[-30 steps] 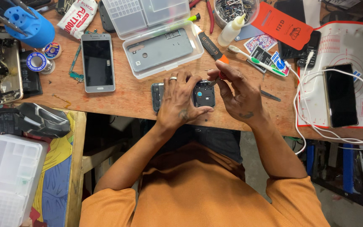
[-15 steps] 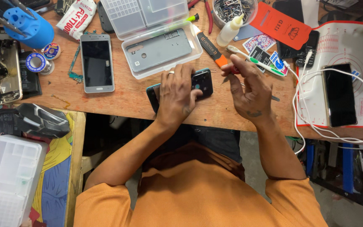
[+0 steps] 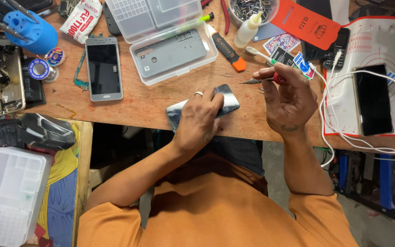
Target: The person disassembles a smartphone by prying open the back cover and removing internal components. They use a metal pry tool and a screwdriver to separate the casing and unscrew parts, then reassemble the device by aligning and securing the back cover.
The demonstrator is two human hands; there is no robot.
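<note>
— Worktop (image 3: 138, 107) first: brown wood, filling the upper half of the frame, crowded edge to edge.
— And on the right of it?
— White mat (image 3: 380, 50) with red markings, upper right; carrying a black phone (image 3: 372, 98) face up, with a white cable (image 3: 344, 91) looping across and off the lower edge.
— Left side?
— Clear compartment box (image 3: 5, 192), lower left, off the worktop. Blue tool stand (image 3: 26, 29) in the upper left corner. Silver phone (image 3: 103, 67) just right of it, dark screen up.
— Centre top?
— Open clear case (image 3: 170, 43), with a grey phone back shell (image 3: 170, 54) lying in its lower half. Orange-tipped pry tool (image 3: 227, 50) just beside the case, small white bottle (image 3: 247, 29) right of that, red card (image 3: 305, 23) further right.
— Now the hands.
— Left hand (image 3: 200, 121), centre frame, ring on one finger: palm down, fingers pressed flat on a dark phone (image 3: 222, 101) lying tilted near the front edge of the worktop, one glossy corner sticking out past the fingertips to the upper right.
— And the other?
— Right hand (image 3: 286, 98), right of centre, raised just beside that phone: fingers curled, thumb and fingertips pinching a thin screwdriver (image 3: 264, 80) with a red collar, held roughly level, tip pointing left, clear of the phone.
— Anything smaller?
— Tiny metal pin (image 3: 227, 74) on bare wood, above the phone.
</note>
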